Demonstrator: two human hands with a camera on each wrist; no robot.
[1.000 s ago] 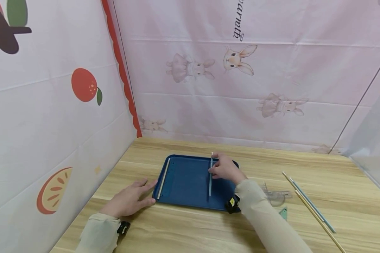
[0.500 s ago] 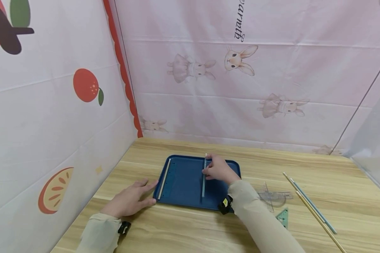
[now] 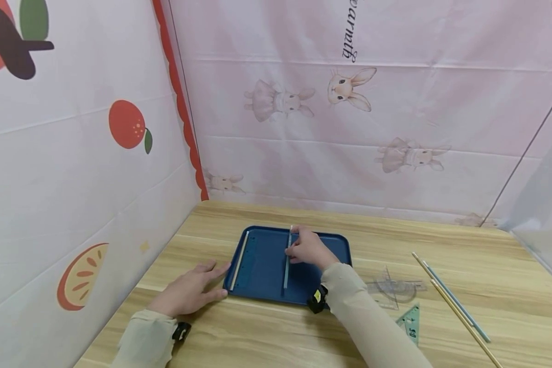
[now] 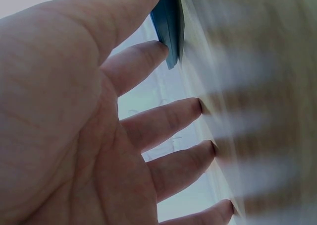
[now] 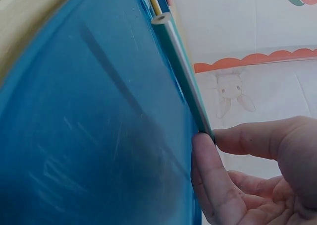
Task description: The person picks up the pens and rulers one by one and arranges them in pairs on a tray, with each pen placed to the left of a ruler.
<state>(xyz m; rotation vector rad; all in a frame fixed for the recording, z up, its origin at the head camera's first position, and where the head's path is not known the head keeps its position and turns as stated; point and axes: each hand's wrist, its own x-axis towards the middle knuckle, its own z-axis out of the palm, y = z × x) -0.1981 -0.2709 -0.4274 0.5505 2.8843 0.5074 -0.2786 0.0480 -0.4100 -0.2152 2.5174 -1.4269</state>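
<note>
My right hand (image 3: 309, 249) pinches a green, silver-striped pencil (image 3: 286, 271) between thumb and fingers, over the middle of a blue tray (image 3: 269, 296). In the right wrist view the flat, unsharpened end of the pencil (image 5: 181, 69) points away from the fingertips, and its shadow falls on the tray floor. A yellow pencil (image 3: 239, 260) lies along the tray's left side, beside a blue ruler (image 3: 247, 263) that nearly blends into the tray. My left hand (image 3: 188, 290) is spread on the table, thumb and index finger at the tray's left edge (image 4: 171, 27).
Right of the tray lie clear plastic drawing tools, including a protractor (image 3: 400, 290), and a green set square (image 3: 410, 323) partly behind the right sleeve. Farther right are a blue pencil (image 3: 460, 304) and gold-coloured pencils (image 3: 464, 319). Printed cloth walls (image 3: 303, 168) stand behind and left.
My right hand has carried the green pencil leftward across the tray, toward the yellow pencil. More of the green set square and clear tools shows. The left hand stays put.
</note>
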